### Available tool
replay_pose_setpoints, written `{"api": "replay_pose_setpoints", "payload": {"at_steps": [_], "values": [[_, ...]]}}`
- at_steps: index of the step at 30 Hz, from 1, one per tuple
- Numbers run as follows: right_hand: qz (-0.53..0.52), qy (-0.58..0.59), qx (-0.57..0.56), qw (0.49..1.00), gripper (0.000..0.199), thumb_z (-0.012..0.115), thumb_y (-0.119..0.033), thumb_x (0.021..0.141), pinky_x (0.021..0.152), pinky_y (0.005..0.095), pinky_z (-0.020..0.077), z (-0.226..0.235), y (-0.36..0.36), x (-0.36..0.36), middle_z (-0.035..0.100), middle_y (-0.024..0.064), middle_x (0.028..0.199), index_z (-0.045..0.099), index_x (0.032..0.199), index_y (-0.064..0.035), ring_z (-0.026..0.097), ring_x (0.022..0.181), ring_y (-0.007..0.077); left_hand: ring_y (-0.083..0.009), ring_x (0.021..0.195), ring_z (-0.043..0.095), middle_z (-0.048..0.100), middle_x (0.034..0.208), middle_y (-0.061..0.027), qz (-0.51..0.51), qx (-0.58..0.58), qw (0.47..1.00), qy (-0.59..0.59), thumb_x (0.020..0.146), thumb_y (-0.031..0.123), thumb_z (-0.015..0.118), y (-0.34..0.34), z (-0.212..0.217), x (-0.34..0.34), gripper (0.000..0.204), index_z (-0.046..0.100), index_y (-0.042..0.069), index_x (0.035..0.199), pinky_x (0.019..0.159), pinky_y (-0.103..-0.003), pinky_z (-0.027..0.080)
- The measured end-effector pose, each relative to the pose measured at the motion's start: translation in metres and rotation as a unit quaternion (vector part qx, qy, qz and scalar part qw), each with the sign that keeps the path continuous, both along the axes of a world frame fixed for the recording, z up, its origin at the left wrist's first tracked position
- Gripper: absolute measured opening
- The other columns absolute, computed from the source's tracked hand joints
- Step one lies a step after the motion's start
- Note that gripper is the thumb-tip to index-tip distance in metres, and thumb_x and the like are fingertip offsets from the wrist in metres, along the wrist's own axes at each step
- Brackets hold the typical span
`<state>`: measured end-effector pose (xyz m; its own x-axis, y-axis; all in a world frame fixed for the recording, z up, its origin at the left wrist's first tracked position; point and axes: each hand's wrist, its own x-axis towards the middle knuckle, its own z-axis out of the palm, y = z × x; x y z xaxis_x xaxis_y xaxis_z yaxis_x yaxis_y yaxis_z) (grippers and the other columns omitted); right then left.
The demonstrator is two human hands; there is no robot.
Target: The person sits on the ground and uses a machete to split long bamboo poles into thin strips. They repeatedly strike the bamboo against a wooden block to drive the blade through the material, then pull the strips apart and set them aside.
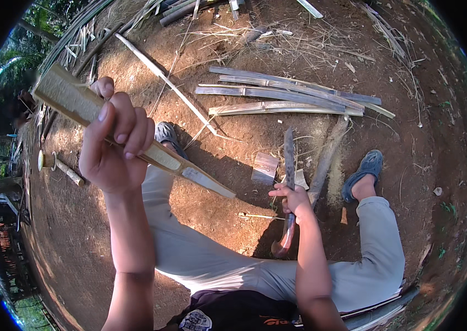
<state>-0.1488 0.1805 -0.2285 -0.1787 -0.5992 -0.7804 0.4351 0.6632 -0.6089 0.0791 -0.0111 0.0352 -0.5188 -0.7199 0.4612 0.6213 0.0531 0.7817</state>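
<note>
A split length of bamboo [167, 160], hollow side showing, is in my left hand [117, 132], raised at the left. Its wide end [62, 94] points up and left, and its narrower end slopes down toward the middle. My right hand [295, 202] is lower, right of centre, closed around a machete [289, 160] where blade and handle meet, with a finger or two stretched to the left. The dark, stained blade points away from me. Its curved brown handle [285, 240] comes out below my hand. Bamboo and blade are apart.
Several split bamboo strips [283, 91] lie ahead on the dirt. A log [327, 157] and a short wide bamboo piece [265, 168] are near the machete. A long pale stick [167, 83] crosses the ground at left, above a mallet-like wooden piece [59, 167]. My clogged feet [367, 174] are spread apart.
</note>
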Motion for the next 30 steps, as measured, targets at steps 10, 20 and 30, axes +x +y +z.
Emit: {"api": "replay_pose_setpoints", "payload": {"at_steps": [10,20,30], "values": [[-0.133,0.001,-0.059,0.989,0.039,0.041,-0.031,0.106,0.042,0.0284,0.0428,0.012,0.021,-0.003,0.057,0.0065,0.067,0.055,0.124,0.0002,0.045,0.049,0.0086,-0.0092,0.042,0.024,0.029,0.057,0.0023,0.209,-0.063,0.976,-0.012,0.105,0.034,0.035,0.061,0.001,-0.034,0.036,0.038,0.014,0.076,0.043,-0.025,0.023],[0.115,0.260,-0.038,0.958,0.037,0.044,-0.037,0.103,0.068,0.0436,0.0484,0.041,0.048,0.039,0.066,0.0136,0.075,0.060,0.121,-0.0093,0.065,0.069,0.0313,-0.0115,0.043,0.025,0.026,0.056,0.0004,0.290,-0.031,0.956,-0.030,0.105,0.033,0.034,0.118,-0.060,-0.042,0.041,0.027,0.014,0.069,0.049,-0.028,0.029],[0.067,0.290,-0.149,0.943,0.029,0.042,-0.024,0.103,0.067,0.0421,0.0501,0.027,0.059,0.042,0.066,0.0108,0.072,0.056,0.124,-0.0080,0.066,0.068,0.0298,-0.0093,0.042,0.021,0.027,0.055,0.0016,0.303,-0.075,0.950,0.029,0.105,0.026,0.034,0.138,-0.015,-0.025,0.041,0.029,0.017,0.065,0.044,-0.026,0.022]]}}
